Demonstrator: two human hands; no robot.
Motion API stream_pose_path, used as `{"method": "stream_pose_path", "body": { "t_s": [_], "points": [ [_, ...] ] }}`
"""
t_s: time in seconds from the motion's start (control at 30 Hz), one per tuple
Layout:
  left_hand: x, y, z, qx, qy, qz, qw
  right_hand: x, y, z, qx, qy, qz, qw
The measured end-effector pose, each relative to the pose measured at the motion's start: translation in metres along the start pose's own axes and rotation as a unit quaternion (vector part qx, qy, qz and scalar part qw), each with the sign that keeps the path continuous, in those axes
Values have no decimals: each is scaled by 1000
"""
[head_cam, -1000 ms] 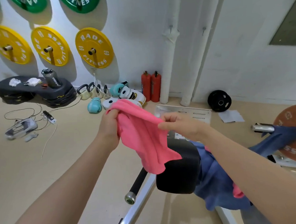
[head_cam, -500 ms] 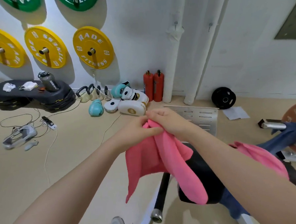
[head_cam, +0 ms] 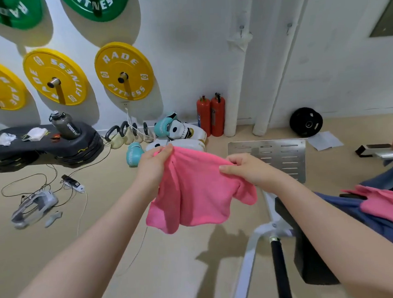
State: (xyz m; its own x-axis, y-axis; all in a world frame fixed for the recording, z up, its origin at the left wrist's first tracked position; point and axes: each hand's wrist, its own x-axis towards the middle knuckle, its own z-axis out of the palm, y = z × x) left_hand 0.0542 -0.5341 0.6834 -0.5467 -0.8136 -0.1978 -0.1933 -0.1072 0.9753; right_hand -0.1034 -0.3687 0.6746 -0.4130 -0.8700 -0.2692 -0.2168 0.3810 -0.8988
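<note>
A pink towel (head_cam: 193,194) hangs in the air in front of me, folded over and held by its top edge. My left hand (head_cam: 154,164) grips the towel's upper left corner. My right hand (head_cam: 249,169) pinches the upper right part of the same edge, thumb on the near side. At the right, a second pink cloth (head_cam: 385,202) lies on a blue cloth (head_cam: 363,215) draped over a black padded bench (head_cam: 310,252).
On the floor lie cables and a grey device (head_cam: 32,207), boxing gloves (head_cam: 162,127) and pads, kettlebells (head_cam: 122,134), two red extinguishers (head_cam: 212,116), a metal plate (head_cam: 271,156) and a black weight disc (head_cam: 305,121). Yellow and green discs hang on the wall. A black stepper (head_cam: 40,145) carries a bottle.
My hands, together half a second ago, have moved apart and spread the towel's top edge wide. The view has swung left, so the bench now sits further right.
</note>
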Motion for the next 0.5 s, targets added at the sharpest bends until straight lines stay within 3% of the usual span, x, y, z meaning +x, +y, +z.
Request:
{"method": "stream_pose_path", "body": {
  "t_s": [0.13,0.3,0.37,0.5],
  "points": [
    [42,-20,-52,2,31,-70,997,20,-5,20,13,6,15,1000],
    [70,-56,-70,-20,97,-136,986,36,-18,39,-56,-2,17,998],
    [69,-53,-52,27,46,-121,991,38,-19,35,-49,35,18,998],
    [59,-24,-10,163,-170,-28,971,47,-22,27,-21,73,-9,997]
  ]
}}
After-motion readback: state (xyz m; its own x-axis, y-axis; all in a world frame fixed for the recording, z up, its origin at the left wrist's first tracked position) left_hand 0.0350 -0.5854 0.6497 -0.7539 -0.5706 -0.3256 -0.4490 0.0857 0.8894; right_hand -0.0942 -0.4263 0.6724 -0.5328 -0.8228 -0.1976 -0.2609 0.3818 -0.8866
